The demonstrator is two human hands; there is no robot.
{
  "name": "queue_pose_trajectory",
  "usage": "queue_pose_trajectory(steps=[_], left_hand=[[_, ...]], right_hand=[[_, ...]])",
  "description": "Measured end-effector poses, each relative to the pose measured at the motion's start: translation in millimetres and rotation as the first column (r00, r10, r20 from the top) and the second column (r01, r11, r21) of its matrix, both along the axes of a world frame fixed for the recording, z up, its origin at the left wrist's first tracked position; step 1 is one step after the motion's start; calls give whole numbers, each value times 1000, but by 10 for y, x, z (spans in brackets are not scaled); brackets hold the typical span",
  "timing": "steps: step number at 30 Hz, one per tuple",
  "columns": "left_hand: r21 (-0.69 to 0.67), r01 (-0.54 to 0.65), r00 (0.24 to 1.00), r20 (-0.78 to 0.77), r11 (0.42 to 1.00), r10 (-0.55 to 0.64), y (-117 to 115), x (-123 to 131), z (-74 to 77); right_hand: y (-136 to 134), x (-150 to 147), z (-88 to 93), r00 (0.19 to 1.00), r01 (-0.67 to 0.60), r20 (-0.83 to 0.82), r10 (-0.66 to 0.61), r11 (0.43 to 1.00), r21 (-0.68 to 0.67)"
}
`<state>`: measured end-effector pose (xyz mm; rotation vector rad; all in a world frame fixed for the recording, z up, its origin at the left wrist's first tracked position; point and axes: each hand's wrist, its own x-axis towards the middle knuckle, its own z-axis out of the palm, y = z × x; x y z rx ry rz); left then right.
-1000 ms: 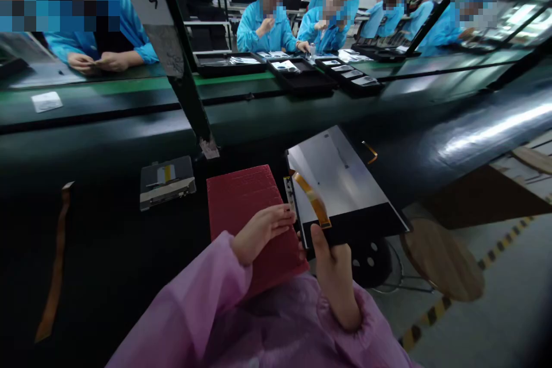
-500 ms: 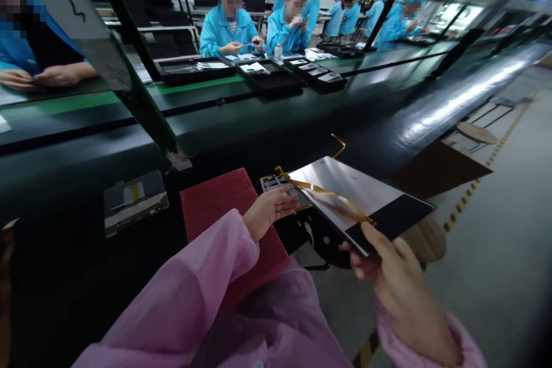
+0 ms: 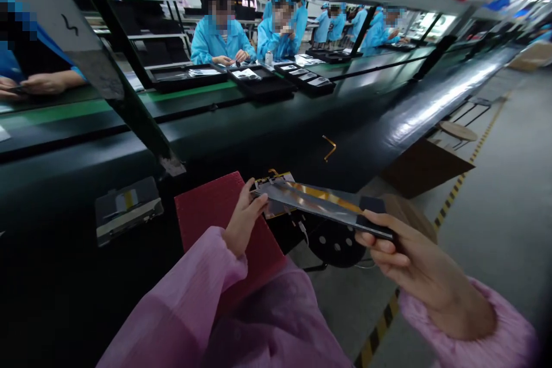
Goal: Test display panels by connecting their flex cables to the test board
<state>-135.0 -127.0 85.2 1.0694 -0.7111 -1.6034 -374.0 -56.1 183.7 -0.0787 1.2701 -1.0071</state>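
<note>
A thin flat display panel (image 3: 310,202), silver-backed with a black end, is held tilted, nearly edge-on, above the bench edge. An orange flex ribbon cable (image 3: 328,192) runs along its back. My right hand (image 3: 401,247) pinches the black right end, thumb on top and fingers beneath. At the far left end, my left hand (image 3: 245,215) has its fingers and thumb closed about the corner. Beneath the panel lies a circuit board assembly (image 3: 278,213), partly covered, with a white cable plug (image 3: 303,230) near it. A red pad (image 3: 207,207) lies under my left hand.
A grey device part (image 3: 128,210) lies left of the pad. A loose orange flex strip (image 3: 330,148) rests on the dark bench (image 3: 267,138). A slanted post (image 3: 142,126) rises at left. Black trays (image 3: 263,89) and co-workers in blue are across the line. A stool (image 3: 338,244) stands below.
The panel has tipped from showing its back broadly to nearly edge-on. My left hand has moved from beside it to its left end and closed there. The view has shifted slightly.
</note>
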Motion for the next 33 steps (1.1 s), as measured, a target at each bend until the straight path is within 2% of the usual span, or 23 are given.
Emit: queue_pose_trajectory(steps=[2,3,5,7,11,14,17,19,22,24,25,26,27,28,29,30,31,32,33], left_hand=[[-134,-97,994,39,986,103,32,113,-35],[-233,-146,982,87,962,170,28,181,-47],[-445,-236,922,180,864,344,-23,336,-54],[-598,-293,847,200,746,493,-121,506,-35],[-695,-353,824,86,627,560,-365,851,34],[-717,-408,804,12,565,595,-500,1097,65],[-707,-410,808,12,576,589,-570,1326,61],[-685,-382,833,36,620,553,-601,1455,42],[-639,-305,890,73,706,450,-654,1588,0],[-606,-244,925,88,757,369,-693,1633,-34],[-590,-214,939,94,779,330,-710,1646,-53],[-574,-186,951,99,797,293,-725,1652,-74],[-560,-160,960,104,813,261,-738,1656,-97],[-547,-136,966,111,826,232,-748,1656,-122],[-537,-114,971,118,836,209,-757,1655,-147],[-530,-94,974,126,843,189,-765,1652,-173],[-524,-77,976,135,848,172,-773,1649,-198],[-518,-61,977,143,853,157,-780,1644,-221],[-513,-49,978,150,857,145,-788,1638,-241]], right_hand=[[45,77,-102,980,-9,199,16,999,-37],[67,138,-161,956,-13,291,36,997,-80],[107,292,-280,898,-27,428,105,983,-183],[135,471,-379,844,-43,507,177,963,-265],[146,831,-470,734,-65,616,287,932,-357],[104,1089,-490,673,-150,633,383,908,-390],[57,1353,-580,535,-290,685,495,869,-401],[65,1524,-712,419,-363,722,550,831,-422],[155,1719,-971,334,-444,685,648,749,-492],[238,1764,-1123,288,-489,588,756,644,-589],[274,1756,-1177,268,-505,502,822,563,-654],[304,1727,-1213,240,-522,372,897,443,-729],[327,1683,-1229,218,-529,188,958,278,-801],[343,1630,-1228,229,-531,-51,972,81,-844],[353,1574,-1209,286,-531,-318,904,-127,-838],[359,1521,-1177,373,-555,-556,743,-302,-776],[361,1473,-1133,467,-606,-718,516,-404,-685],[359,1432,-1078,543,-670,-795,271,-430,-605],[352,1395,-1018,582,-729,-811,57,-405,-551]])
